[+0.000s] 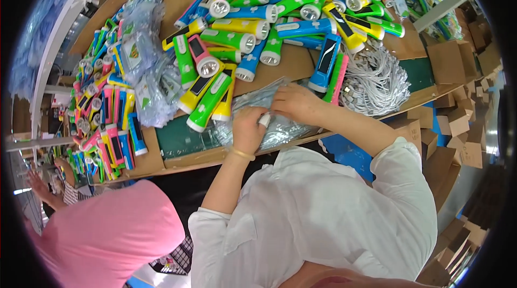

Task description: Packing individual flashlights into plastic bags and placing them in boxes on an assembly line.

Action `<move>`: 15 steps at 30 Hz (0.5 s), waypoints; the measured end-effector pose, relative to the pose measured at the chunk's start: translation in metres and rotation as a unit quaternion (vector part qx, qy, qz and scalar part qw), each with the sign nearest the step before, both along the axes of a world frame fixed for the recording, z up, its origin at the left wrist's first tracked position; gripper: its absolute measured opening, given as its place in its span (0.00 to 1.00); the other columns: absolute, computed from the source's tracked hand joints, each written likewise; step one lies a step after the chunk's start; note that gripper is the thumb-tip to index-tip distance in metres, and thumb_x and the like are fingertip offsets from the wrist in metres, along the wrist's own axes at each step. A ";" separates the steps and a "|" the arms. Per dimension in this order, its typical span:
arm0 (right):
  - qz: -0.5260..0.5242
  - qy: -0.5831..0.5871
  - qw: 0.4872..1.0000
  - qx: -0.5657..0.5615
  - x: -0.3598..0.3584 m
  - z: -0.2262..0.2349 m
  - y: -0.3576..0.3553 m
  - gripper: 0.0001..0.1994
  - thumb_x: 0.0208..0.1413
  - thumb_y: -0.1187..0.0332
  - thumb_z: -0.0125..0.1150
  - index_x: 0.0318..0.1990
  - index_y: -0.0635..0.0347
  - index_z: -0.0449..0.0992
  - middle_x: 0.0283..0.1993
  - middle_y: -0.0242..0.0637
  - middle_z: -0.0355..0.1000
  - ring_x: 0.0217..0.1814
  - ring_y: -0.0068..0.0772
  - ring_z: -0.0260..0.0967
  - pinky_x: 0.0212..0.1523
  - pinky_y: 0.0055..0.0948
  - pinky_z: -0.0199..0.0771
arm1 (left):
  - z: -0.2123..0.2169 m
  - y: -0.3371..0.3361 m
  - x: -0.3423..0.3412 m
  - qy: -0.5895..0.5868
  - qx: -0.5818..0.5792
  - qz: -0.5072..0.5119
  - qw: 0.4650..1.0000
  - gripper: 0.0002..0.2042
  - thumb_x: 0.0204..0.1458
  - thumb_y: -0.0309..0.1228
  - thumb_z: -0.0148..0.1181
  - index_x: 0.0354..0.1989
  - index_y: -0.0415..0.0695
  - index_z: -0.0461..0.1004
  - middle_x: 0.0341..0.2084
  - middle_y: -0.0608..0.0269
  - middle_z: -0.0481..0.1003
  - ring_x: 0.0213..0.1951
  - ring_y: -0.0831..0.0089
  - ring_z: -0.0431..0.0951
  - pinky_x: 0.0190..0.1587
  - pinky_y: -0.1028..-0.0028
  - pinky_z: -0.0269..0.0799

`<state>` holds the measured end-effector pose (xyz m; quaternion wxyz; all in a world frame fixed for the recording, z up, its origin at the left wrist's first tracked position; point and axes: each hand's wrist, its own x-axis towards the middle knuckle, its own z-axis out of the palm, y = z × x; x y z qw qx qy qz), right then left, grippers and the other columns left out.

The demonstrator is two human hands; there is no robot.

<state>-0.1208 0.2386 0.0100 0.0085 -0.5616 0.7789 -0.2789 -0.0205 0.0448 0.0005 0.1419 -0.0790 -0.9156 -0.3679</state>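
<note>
A pile of clear plastic bags lies at the table's front edge, directly before me. My left hand is closed on the bags, with a white covering on the thumb and a pale band round the wrist. Close beside it, my right hand has its fingers bent down and pinched on the plastic. The fingertips of both hands are partly hidden. Just beyond my right hand lie a blue flashlight and a pink-and-green one. A green flashlight rests near my left hand.
Many coloured flashlights are heaped at the back. White coiled cables lie to the right, bagged flashlights to the left. Cardboard boxes stand right of the table. A person in a pink top is on my left.
</note>
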 end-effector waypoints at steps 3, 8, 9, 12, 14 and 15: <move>0.002 -0.005 1.000 -0.002 -0.001 -0.009 -0.007 0.05 0.51 0.65 0.64 0.34 0.50 0.76 0.35 0.32 0.72 0.46 0.39 0.71 0.48 0.40 0.71 | 0.004 -0.007 0.009 -0.005 0.010 0.009 1.000 0.07 0.45 0.23 0.65 0.35 0.41 0.80 0.33 0.52 0.80 0.38 0.51 0.79 0.43 0.60 0.71; -0.018 -0.085 0.996 -0.002 -0.009 -0.010 -0.001 0.06 0.52 0.69 0.65 0.37 0.54 0.77 0.38 0.35 0.75 0.45 0.44 0.73 0.48 0.41 0.71 | 0.002 -0.032 0.032 -0.060 0.102 0.105 0.987 0.08 0.46 0.22 0.64 0.35 0.42 0.81 0.33 0.55 0.81 0.37 0.54 0.79 0.42 0.63 0.74; -0.014 -0.089 0.996 -0.003 -0.005 -0.009 -0.005 0.06 0.52 0.69 0.65 0.37 0.54 0.77 0.38 0.35 0.75 0.45 0.44 0.73 0.48 0.41 0.71 | 0.005 -0.033 0.034 -0.063 0.100 0.108 0.987 0.08 0.46 0.22 0.64 0.35 0.42 0.81 0.33 0.55 0.81 0.37 0.54 0.79 0.42 0.63 0.74; -0.043 -0.087 0.993 -0.061 0.011 -0.003 -0.018 0.09 0.53 0.70 0.65 0.42 0.51 0.77 0.40 0.35 0.75 0.45 0.45 0.73 0.49 0.42 0.71 | 0.008 -0.032 0.038 -0.090 0.141 0.108 0.980 0.07 0.50 0.23 0.66 0.38 0.37 0.80 0.29 0.56 0.80 0.34 0.69 0.80 0.41 0.73 0.74; 0.042 -0.161 0.983 -0.073 0.019 0.002 -0.031 0.13 0.53 0.73 0.65 0.46 0.47 0.77 0.42 0.34 0.75 0.45 0.45 0.72 0.49 0.43 0.71 | 0.008 -0.031 0.039 -0.091 0.153 0.108 0.978 0.08 0.50 0.23 0.66 0.39 0.38 0.79 0.30 0.56 0.80 0.34 0.70 0.80 0.42 0.73 0.74; 0.044 -0.158 0.982 -0.090 0.020 -0.003 -0.035 0.14 0.53 0.74 0.65 0.47 0.46 0.77 0.40 0.34 0.74 0.44 0.45 0.72 0.46 0.43 0.72 | 0.008 -0.031 0.040 -0.091 0.166 0.104 0.976 0.09 0.50 0.23 0.67 0.39 0.38 0.79 0.31 0.57 0.80 0.35 0.70 0.79 0.42 0.73 0.74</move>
